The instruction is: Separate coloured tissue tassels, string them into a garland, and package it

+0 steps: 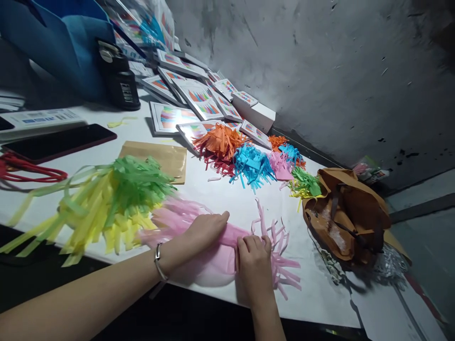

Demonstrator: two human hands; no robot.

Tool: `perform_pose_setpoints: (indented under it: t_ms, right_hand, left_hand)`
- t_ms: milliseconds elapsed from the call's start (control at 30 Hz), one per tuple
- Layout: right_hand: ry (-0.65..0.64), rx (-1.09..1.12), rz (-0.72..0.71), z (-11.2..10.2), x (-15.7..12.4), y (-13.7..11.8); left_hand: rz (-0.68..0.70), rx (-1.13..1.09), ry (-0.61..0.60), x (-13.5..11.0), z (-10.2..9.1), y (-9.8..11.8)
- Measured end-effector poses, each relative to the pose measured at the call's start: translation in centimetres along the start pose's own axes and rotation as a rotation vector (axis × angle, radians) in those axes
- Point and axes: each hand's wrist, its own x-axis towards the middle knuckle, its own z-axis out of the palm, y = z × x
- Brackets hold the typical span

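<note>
A strip of pink fringed tissue paper (pixel 277 246) lies on the white table (pixel 220 194) near the front edge. My left hand (pixel 204 227), with a silver bracelet on the wrist, lies flat on the pink paper, fingers stretched out and pressing it down. My right hand (pixel 254 265) has its fingers curled and pinches the same pink paper at its rolled middle. To the left of my left hand lies a pile of yellow and green fringed paper (pixel 110 203).
Orange, blue, pink and green fringe bundles (pixel 249 161) lie mid-table. Several white boxes with rainbow prints (pixel 199 102) sit behind them. A brown bag (pixel 348 213) is at the right, a dark phone (pixel 57 142), red cord (pixel 24 168) and tan envelope (pixel 159 158) at the left.
</note>
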Motion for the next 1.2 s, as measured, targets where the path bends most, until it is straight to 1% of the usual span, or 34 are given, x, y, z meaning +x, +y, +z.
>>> perform_pose_setpoints:
  t_ms: [67,100,200,267,367,433,533,633,700,800,867,1000,1067,1200]
  right_hand:
    - [0.005,-0.001,-0.005,0.4,0.0,0.2]
    - [0.007,0.0,-0.006,0.5,-0.1,0.3]
    - [0.019,0.01,0.005,0.5,-0.2,0.5]
    - [0.03,0.023,0.028,0.3,-0.2,0.5]
    - [0.053,0.041,0.053,-0.1,0.0,0.1]
    - [0.065,0.039,0.036,-0.2,0.2,-0.4]
    - [0.107,0.008,-0.038,0.2,0.4,-0.7]
    - [0.145,-0.009,-0.082,0.7,-0.3,-0.1]
    - [0.151,-0.003,-0.079,0.8,-1.1,0.6]
    - [0.166,0.026,-0.043,0.8,-2.1,0.9]
    - [0.166,0.056,-0.049,0.9,-2.4,0.5]
    - [0.136,0.128,-0.11,1.1,-2.3,-0.4]
    - [0.12,0.146,-0.072,1.0,-2.4,-0.4]
    - [0.074,0.119,0.042,0.6,-2.3,0.4]
  left_hand:
    - [0.027,0.008,0.061,-0.5,0.0,0.0]
    - [0.071,0.013,0.107,-0.9,0.1,0.0]
    - [0.286,0.043,0.247,-2.0,1.0,-0.3]
    - [0.379,0.069,0.276,-2.4,1.9,-0.6]
    - [0.39,0.083,0.268,-2.3,3.0,-1.2]
    - [0.41,0.075,0.305,-2.1,3.2,-1.5]
    - [0.479,0.033,0.367,-2.3,2.8,-1.7]
    - [0.538,-0.023,0.397,-3.0,2.2,-2.0]
    - [0.549,-0.045,0.407,-3.4,2.0,-2.4]
    - [0.548,-0.052,0.391,-3.8,2.4,-2.7]
    - [0.554,-0.049,0.37,-3.9,3.0,-2.7]
    - [0.542,-0.068,0.308,-4.0,3.5,-2.5]
    - [0.483,-0.082,0.27,-4.0,3.5,-2.6]
    - [0.294,-0.03,0.241,-4.1,2.8,-2.5]
